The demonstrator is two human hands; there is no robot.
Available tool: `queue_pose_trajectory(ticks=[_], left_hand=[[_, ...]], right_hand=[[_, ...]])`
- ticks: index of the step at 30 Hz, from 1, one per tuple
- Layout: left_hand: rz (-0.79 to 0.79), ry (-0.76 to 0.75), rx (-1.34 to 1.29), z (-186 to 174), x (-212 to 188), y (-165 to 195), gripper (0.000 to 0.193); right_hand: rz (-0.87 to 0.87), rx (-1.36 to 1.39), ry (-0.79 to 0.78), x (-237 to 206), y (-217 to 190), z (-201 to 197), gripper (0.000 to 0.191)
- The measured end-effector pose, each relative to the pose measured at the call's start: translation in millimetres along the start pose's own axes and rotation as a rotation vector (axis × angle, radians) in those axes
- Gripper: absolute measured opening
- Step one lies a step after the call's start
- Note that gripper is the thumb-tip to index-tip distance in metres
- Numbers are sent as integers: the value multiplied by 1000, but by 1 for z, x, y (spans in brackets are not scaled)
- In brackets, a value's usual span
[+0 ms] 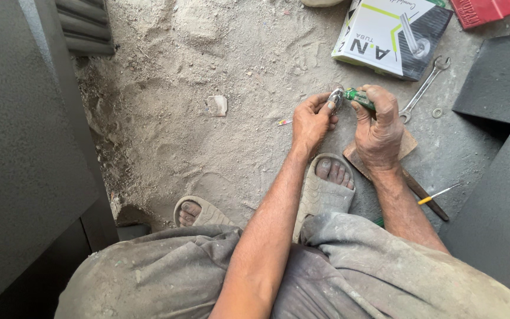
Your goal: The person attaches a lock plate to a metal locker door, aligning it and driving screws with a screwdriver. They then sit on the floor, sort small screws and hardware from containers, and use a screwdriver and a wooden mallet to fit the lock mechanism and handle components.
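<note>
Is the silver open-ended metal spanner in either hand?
No: the silver open-ended metal spanner lies on the dusty ground, apart from the right hand.

a person squats on a dusty, sandy concrete floor (pixel 208 53), grey trousers and grey slip-on sandals (pixel 323 192) in view. the left hand (pixel 312 122) pinches a small rounded shiny metal fitting (pixel 335 99) at the fingertips; the right hand (pixel 379 127) is closed around a green-handled tool (pixel 359 96) whose tip meets that fitting. just beyond lie a white, black and green cardboard box (pixel 385 35), a steel combination spanner (pixel 425 87) and a small metal washer (pixel 437 112). a flat brown board piece (pixel 408 143) sits under the right hand, a yellow-handled thin screwdriver (pixel 438 194) near the wrist.
</note>
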State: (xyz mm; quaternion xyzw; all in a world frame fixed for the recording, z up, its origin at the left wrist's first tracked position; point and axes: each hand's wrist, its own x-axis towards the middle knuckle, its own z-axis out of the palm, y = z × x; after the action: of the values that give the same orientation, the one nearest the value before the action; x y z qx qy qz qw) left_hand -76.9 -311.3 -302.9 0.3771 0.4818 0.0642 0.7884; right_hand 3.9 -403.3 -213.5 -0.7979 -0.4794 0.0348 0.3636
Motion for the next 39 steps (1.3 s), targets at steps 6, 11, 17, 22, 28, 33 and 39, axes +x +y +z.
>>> queue_pose_trajectory(ticks=[6, 11, 17, 22, 28, 33, 39], left_hand=[[11, 19, 26, 1, 0, 2, 33], [25, 27, 39, 3, 1, 3, 34], [116, 81, 278, -2, -3, 11, 34], [246, 89, 408, -11, -11, 30, 41], [820, -241, 389, -22, -25, 58, 63], [874, -412, 529, -24, -15, 75, 68], [877, -498, 645, -18, 6, 78, 57]], right_hand=[[3, -13, -25, 3, -1, -1, 43], [-59, -30, -31, 9, 0, -2, 41], [-40, -32, -68, 16, 1, -6, 41], [-65, -50, -98, 21, -2, -8, 40], [-40, -70, -128, 18, -4, -8, 40], [-12, 64, -96, 14, 2, -8, 43], [-9, 49, -85, 15, 0, -15, 45]])
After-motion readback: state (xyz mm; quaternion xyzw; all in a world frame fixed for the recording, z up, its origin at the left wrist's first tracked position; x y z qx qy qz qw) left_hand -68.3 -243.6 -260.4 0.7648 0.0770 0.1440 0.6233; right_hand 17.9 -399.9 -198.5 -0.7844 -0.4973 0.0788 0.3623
